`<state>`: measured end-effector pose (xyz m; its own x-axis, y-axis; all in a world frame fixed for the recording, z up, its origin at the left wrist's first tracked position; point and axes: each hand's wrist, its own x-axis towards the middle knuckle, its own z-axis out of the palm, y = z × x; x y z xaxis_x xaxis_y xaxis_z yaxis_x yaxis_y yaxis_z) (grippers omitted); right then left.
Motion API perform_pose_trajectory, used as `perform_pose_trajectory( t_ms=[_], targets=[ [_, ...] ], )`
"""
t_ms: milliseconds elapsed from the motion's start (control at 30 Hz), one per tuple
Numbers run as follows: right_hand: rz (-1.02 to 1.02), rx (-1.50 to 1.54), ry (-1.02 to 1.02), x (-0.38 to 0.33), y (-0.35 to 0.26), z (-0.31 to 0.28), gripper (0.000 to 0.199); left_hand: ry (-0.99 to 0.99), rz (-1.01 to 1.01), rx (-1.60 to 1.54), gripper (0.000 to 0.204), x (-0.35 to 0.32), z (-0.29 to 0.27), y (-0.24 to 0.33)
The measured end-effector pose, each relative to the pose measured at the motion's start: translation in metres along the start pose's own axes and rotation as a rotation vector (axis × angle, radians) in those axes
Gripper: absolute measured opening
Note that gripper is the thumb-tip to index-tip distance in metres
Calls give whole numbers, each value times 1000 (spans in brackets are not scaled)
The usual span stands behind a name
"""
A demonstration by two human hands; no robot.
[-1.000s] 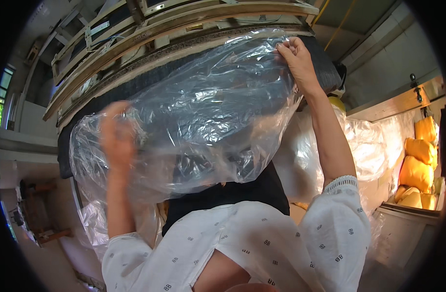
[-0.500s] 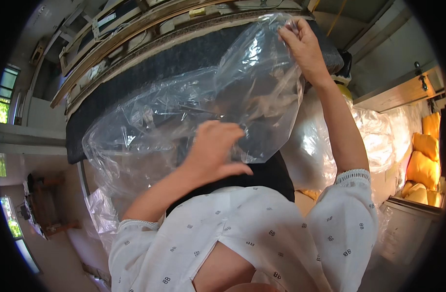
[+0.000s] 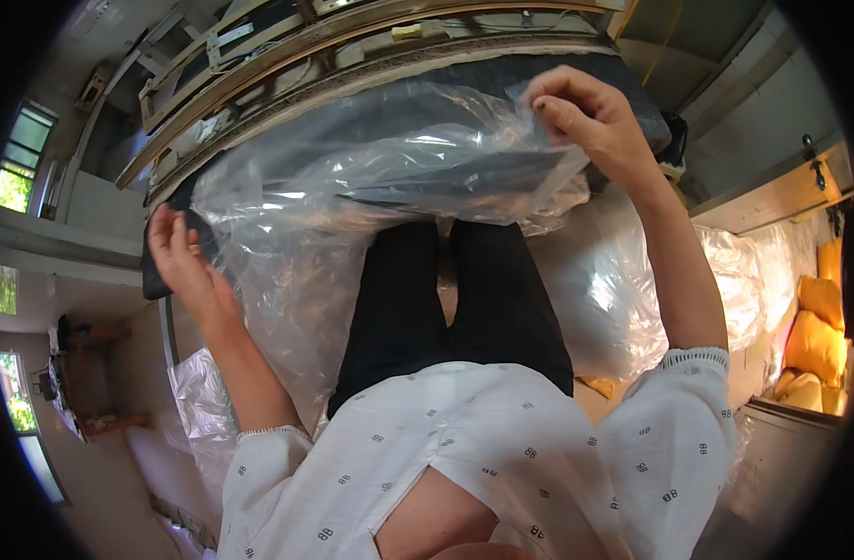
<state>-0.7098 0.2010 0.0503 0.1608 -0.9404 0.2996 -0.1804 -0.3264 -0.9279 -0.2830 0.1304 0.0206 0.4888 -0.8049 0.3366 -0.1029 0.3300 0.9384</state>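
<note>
A clear, crinkled plastic sheet lies spread across a dark padded work surface. Its near edge hangs down in front of my black trousers on the left. At the sheet's right end my right hand is closed, with thumb and fingers pinching the plastic. My left hand is off to the left by the sheet's left edge. Its fingers are extended and apart, and nothing shows in them.
A long wooden-framed machine bar runs behind the work surface. More shiny clear plastic is heaped at my right, with yellow bundles beyond it. A wooden cabinet panel juts in at the right.
My left hand has swung from the middle out to the far left. My right hand has come down slightly, and the lifted plastic has dropped flatter onto the dark surface.
</note>
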Motion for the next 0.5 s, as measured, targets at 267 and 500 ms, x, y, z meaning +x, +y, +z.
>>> perform_pose_trajectory(
  t_ms=[267,500],
  targets=[
    [-286,-375,105,-14,-41,32,26,-831,962,259,39,-76,124,95],
    [-285,-446,187,-25,-51,32,27,-1477,411,-99,13,-80,171,103]
  ],
)
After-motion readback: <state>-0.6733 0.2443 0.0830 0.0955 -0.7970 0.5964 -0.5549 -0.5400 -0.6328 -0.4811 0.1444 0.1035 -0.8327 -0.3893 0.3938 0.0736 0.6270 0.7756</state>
